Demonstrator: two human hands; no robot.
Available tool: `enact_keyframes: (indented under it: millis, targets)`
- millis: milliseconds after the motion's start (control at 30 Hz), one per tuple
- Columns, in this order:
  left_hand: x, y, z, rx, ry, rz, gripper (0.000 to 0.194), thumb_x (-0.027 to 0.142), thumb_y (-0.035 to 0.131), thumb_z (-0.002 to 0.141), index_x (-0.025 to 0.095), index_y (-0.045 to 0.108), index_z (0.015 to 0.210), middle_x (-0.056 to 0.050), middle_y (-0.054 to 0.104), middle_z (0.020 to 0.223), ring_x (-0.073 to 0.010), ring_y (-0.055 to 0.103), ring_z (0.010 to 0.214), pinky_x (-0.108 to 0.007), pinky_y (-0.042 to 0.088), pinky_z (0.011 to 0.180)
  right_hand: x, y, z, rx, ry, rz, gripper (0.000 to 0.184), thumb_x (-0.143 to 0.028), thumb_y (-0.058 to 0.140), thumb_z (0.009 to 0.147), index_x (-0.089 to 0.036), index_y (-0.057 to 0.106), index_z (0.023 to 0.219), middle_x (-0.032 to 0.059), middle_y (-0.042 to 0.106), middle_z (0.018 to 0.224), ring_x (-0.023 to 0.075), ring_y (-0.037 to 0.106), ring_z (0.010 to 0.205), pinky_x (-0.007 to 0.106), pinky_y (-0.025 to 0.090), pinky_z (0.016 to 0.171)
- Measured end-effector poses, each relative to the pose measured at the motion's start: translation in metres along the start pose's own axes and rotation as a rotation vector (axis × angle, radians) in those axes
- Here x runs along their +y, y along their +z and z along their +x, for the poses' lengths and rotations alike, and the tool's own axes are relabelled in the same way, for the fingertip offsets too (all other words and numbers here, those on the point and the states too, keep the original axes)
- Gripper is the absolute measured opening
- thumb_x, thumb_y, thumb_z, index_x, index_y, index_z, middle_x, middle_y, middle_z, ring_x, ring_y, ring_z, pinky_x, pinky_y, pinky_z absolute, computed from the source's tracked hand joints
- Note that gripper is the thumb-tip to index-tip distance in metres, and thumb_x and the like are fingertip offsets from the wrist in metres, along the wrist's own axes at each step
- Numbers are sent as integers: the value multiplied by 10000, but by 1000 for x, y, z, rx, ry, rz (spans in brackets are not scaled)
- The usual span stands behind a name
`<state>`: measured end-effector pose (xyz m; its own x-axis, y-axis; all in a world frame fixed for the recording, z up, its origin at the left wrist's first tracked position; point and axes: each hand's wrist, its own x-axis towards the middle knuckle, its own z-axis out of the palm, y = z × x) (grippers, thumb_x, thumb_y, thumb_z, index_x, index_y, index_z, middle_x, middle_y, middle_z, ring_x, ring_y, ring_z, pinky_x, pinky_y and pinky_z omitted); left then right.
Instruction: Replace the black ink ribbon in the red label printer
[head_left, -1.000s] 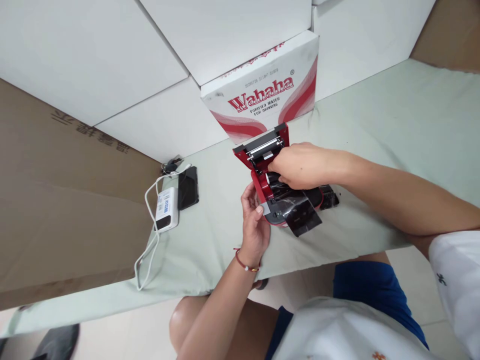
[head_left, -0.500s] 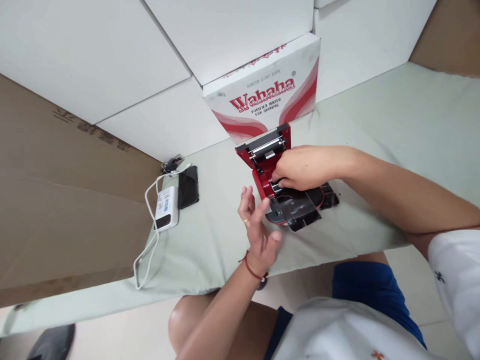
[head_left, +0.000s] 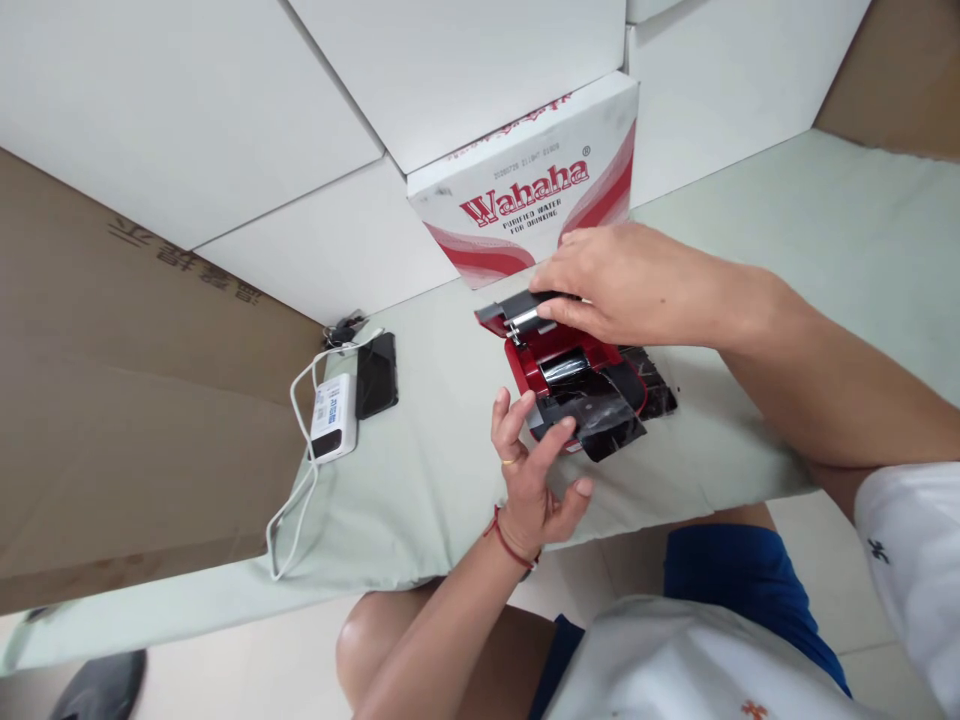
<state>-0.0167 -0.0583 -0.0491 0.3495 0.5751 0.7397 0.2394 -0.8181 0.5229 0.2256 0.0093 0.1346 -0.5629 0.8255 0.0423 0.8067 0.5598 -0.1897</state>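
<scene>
While the right hand (head_left: 615,285) pinches the raised lid (head_left: 517,303) of a small red device (head_left: 516,366), thumb on the inner face and fingers over the upper edge, the left hand (head_left: 534,492) is loose down at the front, fingers spread, nothing in its grasp. Its index fingertip is right at the dark film (head_left: 611,428), and whether it presses there or merely hovers, I can't tell! The device sits on the pale green cloth (head_left: 442,430), in front of the Wahaha carton (head_left: 517,215), its open side facing the person, probably so both hands can reach in comfortably. Look inside: a shiny roll (head_left: 566,367) lies across the red compartment, seemingly cradled there so the film can spill forward over the front edge, as it does now. That thumb-and-finger hold looks chosen to control the lid's angle, with the forearm coming in from the side and leaving the compartment visible. Off to the left, well apart, a phone (head_left: 377,375) lies beside a white power bank (head_left: 335,405) and cable (head_left: 289,520), perhaps parked there to leave working room.
</scene>
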Motion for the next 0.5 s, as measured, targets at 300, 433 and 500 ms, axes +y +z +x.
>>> enact_keyframes:
  millis: [300,433,500]
  targets:
    - [-8,6,5,192,-224,-241,557,493,536,1099,389,532,1646,-77,648,1620,-300,499,1627,-594,136,1438,-28,-8,-17,-390,-9,-172,349,-243,522,1081,-180,776,849,65,725,730,164,494,597,374,298,664]
    - [-10,2,6,213,-281,-267,527,527,591,1078,352,607,1575,-85,778,1424,-299,664,1463,-588,178,1427,-27,-5,-10,-360,-27,-143,331,-208,538,1046,-182,759,800,53,708,683,154,483,581,366,311,655]
    - [-11,-2,9,219,-340,-308,517,505,621,1069,342,613,1560,-87,789,1399,-292,678,1435,-579,263,1398,-24,-6,-8,-320,-47,-127,352,-210,509,1053,-180,773,821,69,722,702,170,523,623,372,326,676]
